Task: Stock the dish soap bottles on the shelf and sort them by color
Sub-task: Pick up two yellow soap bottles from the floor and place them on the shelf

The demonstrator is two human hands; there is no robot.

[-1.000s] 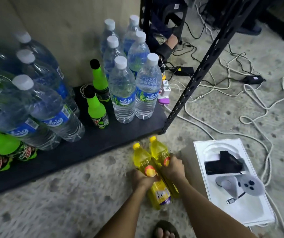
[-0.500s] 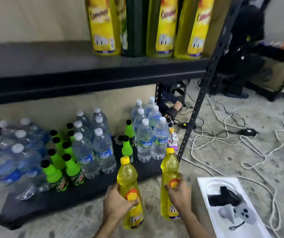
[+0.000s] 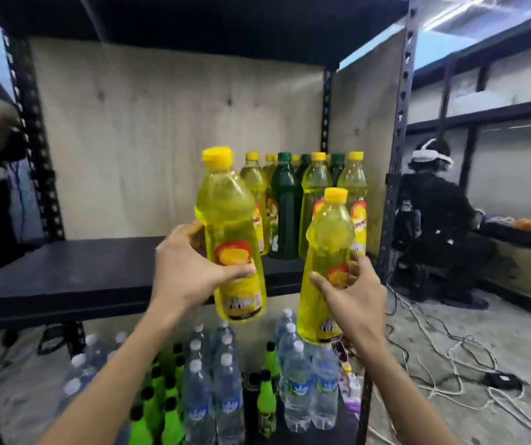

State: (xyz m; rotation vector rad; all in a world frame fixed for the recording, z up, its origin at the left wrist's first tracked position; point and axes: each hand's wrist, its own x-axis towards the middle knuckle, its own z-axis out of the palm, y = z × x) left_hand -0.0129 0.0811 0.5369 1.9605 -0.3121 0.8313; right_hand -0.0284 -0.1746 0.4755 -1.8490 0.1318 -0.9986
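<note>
My left hand (image 3: 190, 268) grips a yellow dish soap bottle (image 3: 227, 220) upright in front of the black middle shelf (image 3: 74, 271). In my right hand (image 3: 354, 290) is a second yellow dish soap bottle (image 3: 326, 252), held a little lower and to the right. Both bottles hang in the air just before the shelf's front edge. At the back right of that shelf stands a cluster of yellow soap bottles (image 3: 317, 194) mixed with dark green ones (image 3: 285, 203).
The left part of the middle shelf is bare. Below, the bottom shelf holds water bottles (image 3: 296, 380) and small green bottles (image 3: 171, 412). A black upright post (image 3: 397, 155) bounds the shelf on the right. Cables (image 3: 450, 358) cover the floor; a seated person (image 3: 437, 220) is at right.
Both hands have lifted the two yellow bottles from floor level up to the middle shelf's height, and my view has tilted upward.
</note>
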